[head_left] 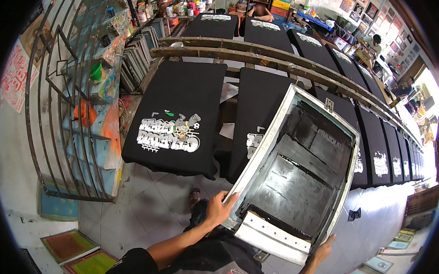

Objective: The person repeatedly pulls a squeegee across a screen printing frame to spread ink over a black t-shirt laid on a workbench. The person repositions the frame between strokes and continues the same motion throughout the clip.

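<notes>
A silver-framed printing screen [295,183] with dark, ink-smeared mesh is tilted in front of me. My left hand [219,209] is closed on its left side near the lower corner, and my right hand [324,249] grips the lower right edge. Inside the frame, along its near end, rests a pale squeegee [274,238] with a row of dark rivets. A black shirt [182,97] lies flat on a board to the left, bearing a white and grey print [168,137]. The screen partly covers another black shirt [262,95] beside it.
Wooden rails [261,57] run between two rows of black shirts. At left stands a curved metal rack [60,131], with stacked screens [135,61] behind it. More screens [70,245] lie on the floor. A person [260,12] is at the far end, others at far right.
</notes>
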{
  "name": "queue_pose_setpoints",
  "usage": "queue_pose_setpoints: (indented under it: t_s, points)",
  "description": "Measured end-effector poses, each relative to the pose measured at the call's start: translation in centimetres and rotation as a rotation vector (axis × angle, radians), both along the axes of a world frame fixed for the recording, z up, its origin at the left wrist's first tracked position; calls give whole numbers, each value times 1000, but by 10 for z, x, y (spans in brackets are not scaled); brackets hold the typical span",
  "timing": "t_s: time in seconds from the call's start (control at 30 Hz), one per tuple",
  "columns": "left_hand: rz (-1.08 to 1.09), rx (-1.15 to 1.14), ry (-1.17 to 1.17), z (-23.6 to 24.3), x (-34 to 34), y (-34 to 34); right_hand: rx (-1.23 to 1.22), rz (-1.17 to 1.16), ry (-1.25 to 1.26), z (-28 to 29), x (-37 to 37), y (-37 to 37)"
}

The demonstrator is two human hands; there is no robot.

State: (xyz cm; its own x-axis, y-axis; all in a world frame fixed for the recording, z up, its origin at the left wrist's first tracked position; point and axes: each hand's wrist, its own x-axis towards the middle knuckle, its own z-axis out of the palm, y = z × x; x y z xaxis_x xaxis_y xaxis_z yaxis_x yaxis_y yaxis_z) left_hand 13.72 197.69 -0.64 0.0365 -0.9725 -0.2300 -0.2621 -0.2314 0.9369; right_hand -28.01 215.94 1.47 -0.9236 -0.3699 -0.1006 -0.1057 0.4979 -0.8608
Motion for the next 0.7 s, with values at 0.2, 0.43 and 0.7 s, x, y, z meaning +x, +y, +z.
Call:
queue_pose_setpoints:
  t_s: [0.2,0.43,0.7]
  points:
    - [142,-25,-10,-2,-16,1,73,127,-105,-2,-42,-50]
    - [304,-60,-94,-6,-8,-42,-76,305,40,-14,-46,-167]
    - [413,-15,-170,-25,-9,-84,28,392,66,-22,-58,-260]
